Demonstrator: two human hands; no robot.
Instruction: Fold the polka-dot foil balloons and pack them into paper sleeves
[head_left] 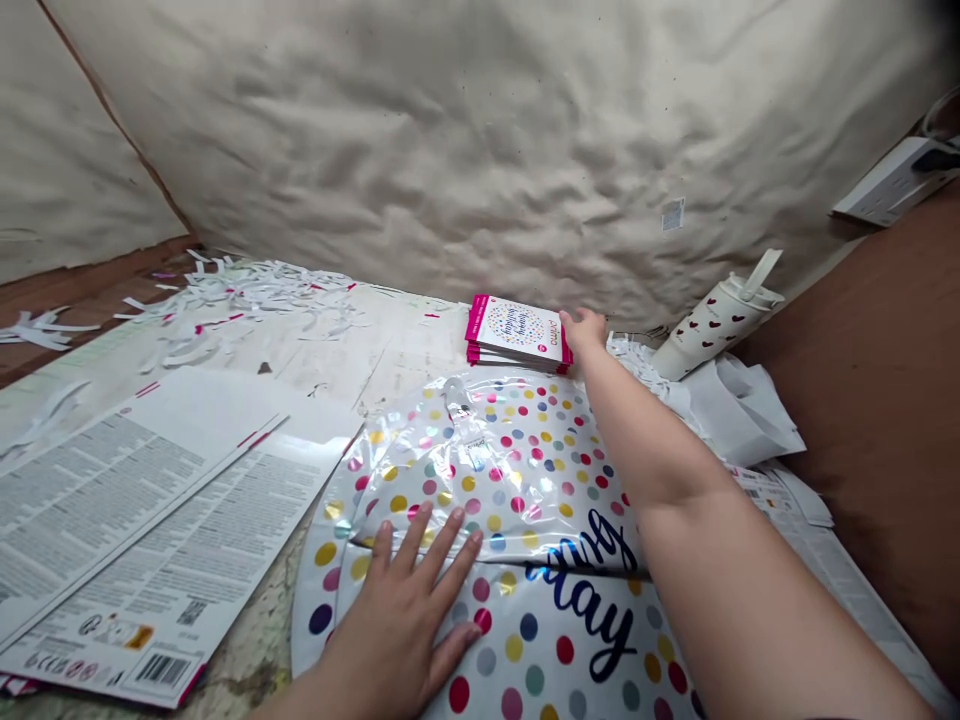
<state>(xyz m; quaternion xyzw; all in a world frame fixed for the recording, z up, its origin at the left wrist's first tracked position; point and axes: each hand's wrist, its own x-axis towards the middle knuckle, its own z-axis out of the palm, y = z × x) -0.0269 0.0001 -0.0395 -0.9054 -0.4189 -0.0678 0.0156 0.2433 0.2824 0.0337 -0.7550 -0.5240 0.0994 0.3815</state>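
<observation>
My left hand (405,610) lies with fingers spread on a flat, deflated foil balloon (525,610) printed with coloured dots and blue script lettering. The upper part of the balloon is folded over, and its clear tail tab lies near the far edge. Stretched forward, my right hand (586,330) holds the right edge of a small stack of printed cards (519,330). These are white and pink, with a dotted round "happy birthday" picture on the top one. Some of my right fingers are hidden behind the stack.
Large printed card sheets (172,520) overlap at the left. Shredded paper strips (255,290) lie at the back left. A white tumbler with hearts (716,325) leans at the right by crumpled white paper (739,405). A socket strip (892,180) sits on the right wall.
</observation>
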